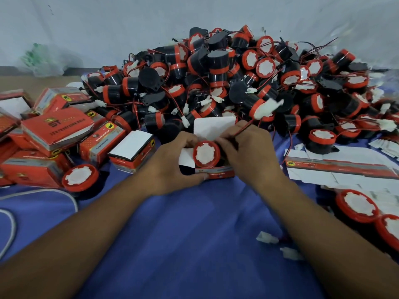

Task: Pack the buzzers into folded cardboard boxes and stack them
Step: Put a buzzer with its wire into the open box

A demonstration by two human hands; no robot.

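A red-and-black buzzer [206, 153] with a white centre sits in the mouth of an open cardboard box [218, 170] on the blue cloth, the box's white flap [213, 126] standing up behind it. My left hand [172, 162] grips the box from the left, thumb along its front edge. My right hand [250, 152] pinches the buzzer's red and black wire [243, 130] beside the buzzer. A large heap of loose buzzers [226, 78] rises behind the box.
Packed red boxes [58, 128] lie jumbled at the left, one buzzer [79, 176] in front of them. Flat unfolded box blanks [341, 167] lie at the right, with more buzzers [357, 205] at the right edge. White connectors [267, 237] lie on the blue cloth [194, 234].
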